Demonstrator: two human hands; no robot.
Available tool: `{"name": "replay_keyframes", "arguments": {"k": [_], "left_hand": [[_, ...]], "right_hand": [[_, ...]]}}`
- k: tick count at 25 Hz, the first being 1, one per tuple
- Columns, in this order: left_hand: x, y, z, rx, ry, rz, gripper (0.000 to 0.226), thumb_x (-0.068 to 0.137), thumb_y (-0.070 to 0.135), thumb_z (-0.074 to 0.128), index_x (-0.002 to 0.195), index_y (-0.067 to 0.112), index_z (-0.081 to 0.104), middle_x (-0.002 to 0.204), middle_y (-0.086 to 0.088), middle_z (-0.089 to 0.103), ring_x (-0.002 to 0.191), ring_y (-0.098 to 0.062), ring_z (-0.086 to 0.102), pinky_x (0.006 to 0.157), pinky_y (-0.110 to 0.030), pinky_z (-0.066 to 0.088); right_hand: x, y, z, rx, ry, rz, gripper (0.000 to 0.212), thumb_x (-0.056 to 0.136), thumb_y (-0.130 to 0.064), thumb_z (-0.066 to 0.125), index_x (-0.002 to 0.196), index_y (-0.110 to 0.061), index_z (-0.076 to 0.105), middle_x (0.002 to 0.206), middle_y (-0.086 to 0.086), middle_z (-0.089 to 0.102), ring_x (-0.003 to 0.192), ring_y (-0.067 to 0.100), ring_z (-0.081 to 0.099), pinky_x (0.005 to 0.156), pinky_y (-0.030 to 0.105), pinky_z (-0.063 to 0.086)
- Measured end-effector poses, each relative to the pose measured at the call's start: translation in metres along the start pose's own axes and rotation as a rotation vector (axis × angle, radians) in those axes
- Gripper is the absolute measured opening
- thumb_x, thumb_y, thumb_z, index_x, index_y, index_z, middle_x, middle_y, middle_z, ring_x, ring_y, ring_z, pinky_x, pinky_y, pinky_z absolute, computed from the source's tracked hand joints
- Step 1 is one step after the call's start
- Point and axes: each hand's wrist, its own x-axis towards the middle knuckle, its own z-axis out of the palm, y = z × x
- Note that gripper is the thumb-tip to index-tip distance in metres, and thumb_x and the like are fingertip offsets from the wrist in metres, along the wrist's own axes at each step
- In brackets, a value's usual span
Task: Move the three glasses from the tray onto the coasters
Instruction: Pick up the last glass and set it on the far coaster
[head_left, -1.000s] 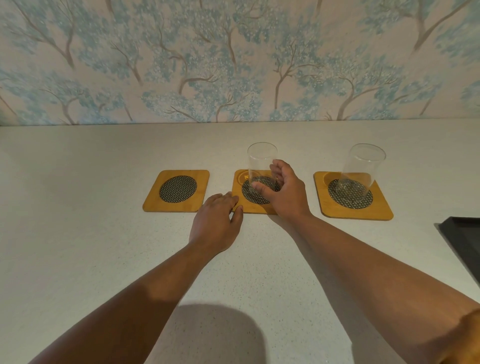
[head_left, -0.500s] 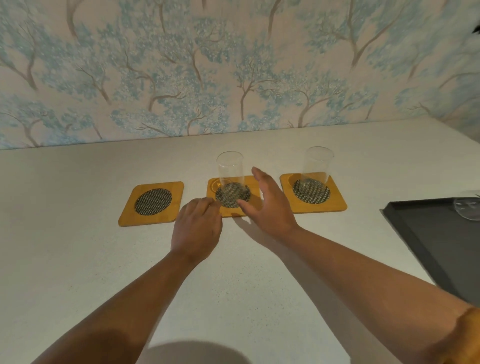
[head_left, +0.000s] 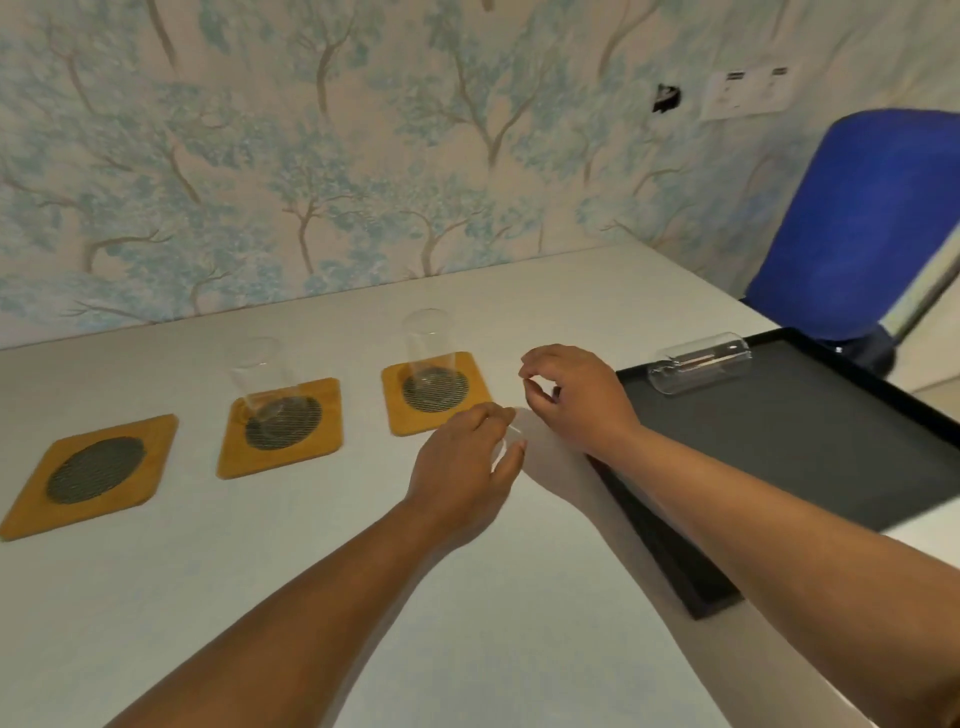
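Three wooden coasters with dark mesh centres lie in a row on the white table. The left coaster (head_left: 91, 470) is bare. A clear glass (head_left: 260, 374) stands on the middle coaster (head_left: 280, 428), and another glass (head_left: 428, 343) stands on the right coaster (head_left: 434, 392). A third glass (head_left: 698, 362) lies on its side at the far end of the black tray (head_left: 810, 441). My right hand (head_left: 576, 397) hovers between the right coaster and the tray, fingers loosely curled, holding nothing. My left hand (head_left: 467, 467) rests low over the table just in front of the right coaster, empty.
A blue chair (head_left: 862, 218) stands beyond the table's right end, behind the tray. The wallpapered wall runs along the table's far edge, with a socket plate (head_left: 748, 91) high on the right.
My right hand has let go of the middle glass and swung right toward the tray. My left hand has followed to the right. The view has turned right, showing the tray and the lying glass.
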Motion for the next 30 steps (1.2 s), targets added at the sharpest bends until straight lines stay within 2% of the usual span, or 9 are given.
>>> {"name": "replay_keyframes", "arguments": {"k": [3, 7, 10, 12, 16, 27, 30], "left_hand": [[0.019, 0.034, 0.033, 0.018, -0.065, 0.002, 0.059, 0.102, 0.055, 0.032, 0.151, 0.026, 0.044, 0.158, 0.004, 0.043, 0.144, -0.016, 0.039, 0.115, -0.038, 0.036], [0.035, 0.058, 0.059, 0.047, -0.06, 0.133, 0.048, 0.102, 0.044, 0.038, 0.137, 0.02, 0.061, 0.143, 0.001, 0.059, 0.13, -0.015, 0.052, 0.105, -0.029, 0.039], [0.035, 0.061, 0.07, 0.051, -0.023, 0.093, 0.042, 0.102, 0.043, 0.041, 0.125, 0.021, 0.068, 0.136, 0.003, 0.064, 0.124, -0.013, 0.057, 0.098, -0.024, 0.039], [0.034, 0.062, 0.073, 0.04, -0.024, 0.052, 0.043, 0.101, 0.044, 0.041, 0.126, 0.022, 0.069, 0.137, 0.004, 0.063, 0.125, -0.012, 0.057, 0.097, -0.021, 0.038], [0.034, 0.066, 0.071, 0.031, -0.053, 0.001, 0.048, 0.1, 0.048, 0.039, 0.132, 0.024, 0.066, 0.145, 0.006, 0.058, 0.131, -0.011, 0.053, 0.099, -0.021, 0.036], [0.032, 0.076, 0.071, -0.017, -0.1, -0.077, 0.044, 0.105, 0.041, 0.042, 0.142, 0.022, 0.057, 0.156, 0.004, 0.046, 0.143, -0.014, 0.041, 0.108, -0.021, 0.027], [0.031, 0.076, 0.068, -0.057, -0.112, -0.107, 0.047, 0.107, 0.041, 0.039, 0.149, 0.023, 0.049, 0.162, 0.006, 0.036, 0.147, -0.014, 0.034, 0.114, -0.028, 0.027]], "right_hand": [[-0.014, 0.056, -0.039, -0.094, -0.081, 0.149, 0.028, 0.085, -0.014, 0.071, 0.112, -0.016, 0.074, 0.125, 0.001, 0.07, 0.116, 0.022, 0.061, 0.1, 0.038, 0.047], [-0.019, 0.118, -0.076, -0.294, -0.195, 0.291, 0.051, 0.086, -0.012, 0.066, 0.136, -0.016, 0.06, 0.141, 0.003, 0.059, 0.128, 0.026, 0.052, 0.107, 0.039, 0.04], [-0.02, 0.148, -0.088, -0.54, -0.371, 0.191, 0.06, 0.085, -0.012, 0.064, 0.143, -0.015, 0.05, 0.148, 0.007, 0.051, 0.137, 0.03, 0.043, 0.111, 0.044, 0.033], [-0.018, 0.164, -0.093, -0.648, -0.452, 0.134, 0.067, 0.081, -0.009, 0.064, 0.145, -0.017, 0.045, 0.149, 0.006, 0.048, 0.139, 0.03, 0.04, 0.113, 0.045, 0.03], [-0.011, 0.181, -0.1, -0.701, -0.571, 0.058, 0.073, 0.081, -0.005, 0.062, 0.149, -0.019, 0.038, 0.145, 0.005, 0.051, 0.135, 0.029, 0.045, 0.113, 0.045, 0.033], [-0.018, 0.19, -0.104, -0.656, -0.523, 0.025, 0.071, 0.08, -0.003, 0.064, 0.145, -0.022, 0.041, 0.137, 0.007, 0.055, 0.124, 0.032, 0.052, 0.109, 0.046, 0.037], [-0.017, 0.175, -0.104, -0.619, -0.452, 0.017, 0.074, 0.076, -0.002, 0.067, 0.144, -0.021, 0.043, 0.135, 0.007, 0.056, 0.122, 0.035, 0.052, 0.107, 0.047, 0.037]]}}
